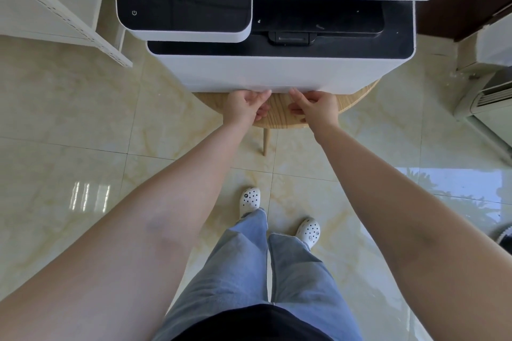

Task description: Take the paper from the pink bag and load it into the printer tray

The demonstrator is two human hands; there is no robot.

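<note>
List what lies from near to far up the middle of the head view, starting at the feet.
White clogs → wooden table leg → left hand and right hand at the printer's lower front edge → round wooden table → white printer.

Home or small office corner — printer (266, 36) on round wooden table (279, 111), glossy marble-look floor tiles (83, 124)

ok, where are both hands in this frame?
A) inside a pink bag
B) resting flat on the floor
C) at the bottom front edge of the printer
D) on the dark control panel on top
C: the left hand and right hand both sit with fingertips at the lower front edge of the white printer, just above the round wooden table; no bag is in view.
</note>
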